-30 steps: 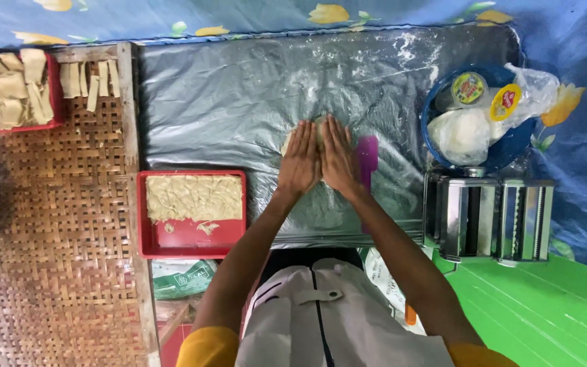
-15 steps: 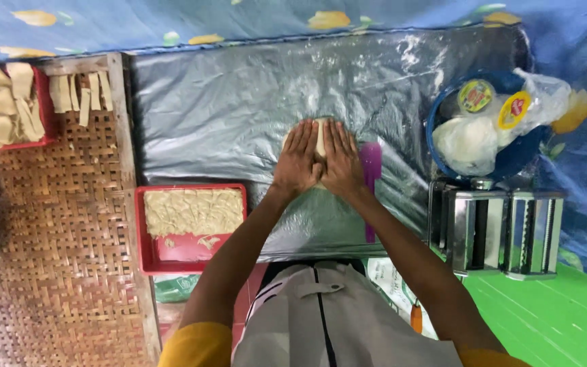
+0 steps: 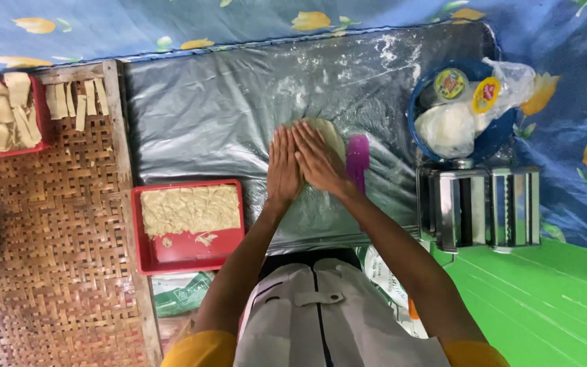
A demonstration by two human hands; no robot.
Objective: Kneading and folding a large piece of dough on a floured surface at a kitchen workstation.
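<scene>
While we press both flat, open hands, left hand point(image 3: 284, 166) beside right hand point(image 3: 321, 163), dough point(image 3: 326, 132) lies under fingers on floury plastic sheet point(image 3: 205, 115); purple scraper point(image 3: 357, 158), maybe, just right.

Red tray point(image 3: 186, 255), purple scraper point(image 3: 357, 158)

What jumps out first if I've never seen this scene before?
In the middle, the left hand and right hand press side by side on a pale dough piece on a floured silvery sheet, a purple scraper just right of them. A red tray of crumpled dough lies at lower left, and a metal roller machine stands at right.
</scene>
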